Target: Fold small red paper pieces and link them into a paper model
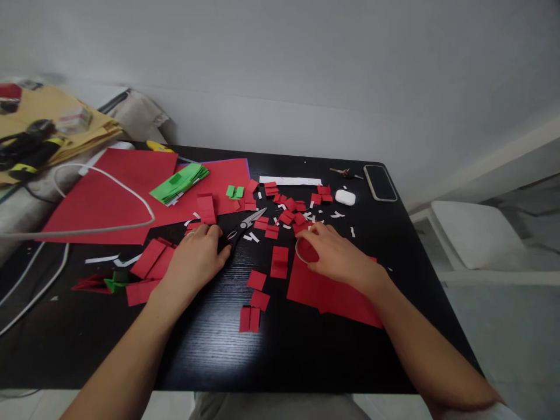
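Note:
My left hand (pixel 199 255) rests palm down on the dark table, thumb apart from the fingers. Its fingertips reach the lower edge of a folded red paper piece (pixel 206 208), and the thumb lies by the black handles of the scissors (pixel 251 219), whose blades are part open. My right hand (pixel 335 251) has thumb and fingers around the edge of a thin ring, seemingly a roll of clear tape (pixel 299 252), above a red paper sheet (pixel 345 296). Several small folded red pieces (pixel 279 261) lie between the hands. The left fingertips are partly hidden.
Large red sheets (pixel 109 186) and a green paper stack (pixel 179 184) lie at the left, crossed by a white cable (pixel 109 234). White scraps (pixel 336 214), a white earbud case (pixel 345 197), keys (pixel 346 173) and a phone (pixel 380 183) are at the back right. A white chair (pixel 476 233) stands beyond.

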{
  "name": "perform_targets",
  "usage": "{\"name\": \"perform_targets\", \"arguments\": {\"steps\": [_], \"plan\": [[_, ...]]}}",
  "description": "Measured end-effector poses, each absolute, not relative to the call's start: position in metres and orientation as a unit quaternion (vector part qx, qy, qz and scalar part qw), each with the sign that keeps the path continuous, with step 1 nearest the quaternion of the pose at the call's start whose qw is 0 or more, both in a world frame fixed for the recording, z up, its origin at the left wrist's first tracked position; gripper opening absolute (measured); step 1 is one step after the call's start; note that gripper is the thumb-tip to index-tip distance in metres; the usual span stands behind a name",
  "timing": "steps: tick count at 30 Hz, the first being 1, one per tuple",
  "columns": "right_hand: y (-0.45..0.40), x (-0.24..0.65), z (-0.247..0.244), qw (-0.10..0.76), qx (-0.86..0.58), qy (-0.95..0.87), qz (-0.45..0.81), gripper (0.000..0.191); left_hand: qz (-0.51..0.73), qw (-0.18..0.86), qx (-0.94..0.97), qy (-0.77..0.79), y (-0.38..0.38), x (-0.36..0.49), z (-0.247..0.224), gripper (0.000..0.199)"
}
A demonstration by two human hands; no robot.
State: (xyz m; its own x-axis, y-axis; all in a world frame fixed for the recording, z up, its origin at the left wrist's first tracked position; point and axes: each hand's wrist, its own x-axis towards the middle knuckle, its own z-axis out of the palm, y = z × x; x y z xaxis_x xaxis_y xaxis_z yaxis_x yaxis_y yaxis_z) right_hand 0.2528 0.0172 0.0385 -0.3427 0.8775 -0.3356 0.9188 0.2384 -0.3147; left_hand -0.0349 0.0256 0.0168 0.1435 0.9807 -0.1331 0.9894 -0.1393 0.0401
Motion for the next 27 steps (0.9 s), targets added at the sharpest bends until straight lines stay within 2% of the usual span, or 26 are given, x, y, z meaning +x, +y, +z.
{"name": "perform_targets", "arguments": {"steps": [3, 7, 11, 13, 17, 21, 27], "plan": [[0.018, 0.254, 0.039, 0.012, 0.568, 0.789, -0.236, 0.051, -0.036, 0.070, 0.754, 0.652, 0.027, -0.035, 0.023, 0.030], [0.023, 0.260, 0.049, -0.128, 0.572, 0.760, -0.280, 0.049, -0.024, 0.070, 0.749, 0.659, 0.027, -0.038, 0.031, 0.034], [0.029, 0.264, 0.059, -0.285, 0.536, 0.676, -0.418, 0.048, 0.007, 0.076, 0.755, 0.652, 0.025, -0.043, 0.032, 0.039], [0.031, 0.263, 0.061, -0.335, 0.501, 0.626, -0.495, 0.048, 0.030, 0.096, 0.762, 0.640, 0.025, -0.044, 0.029, 0.040], [0.033, 0.260, 0.060, -0.361, 0.435, 0.543, -0.621, 0.048, 0.097, 0.154, 0.773, 0.608, 0.025, -0.043, 0.021, 0.039], [0.034, 0.260, 0.056, -0.356, 0.405, 0.521, -0.661, 0.048, 0.177, 0.199, 0.766, 0.585, 0.024, -0.037, 0.018, 0.037], [0.028, 0.253, 0.050, -0.346, 0.415, 0.606, -0.583, 0.080, 0.189, 0.271, 0.754, 0.567, 0.023, -0.032, 0.027, 0.030]]}}
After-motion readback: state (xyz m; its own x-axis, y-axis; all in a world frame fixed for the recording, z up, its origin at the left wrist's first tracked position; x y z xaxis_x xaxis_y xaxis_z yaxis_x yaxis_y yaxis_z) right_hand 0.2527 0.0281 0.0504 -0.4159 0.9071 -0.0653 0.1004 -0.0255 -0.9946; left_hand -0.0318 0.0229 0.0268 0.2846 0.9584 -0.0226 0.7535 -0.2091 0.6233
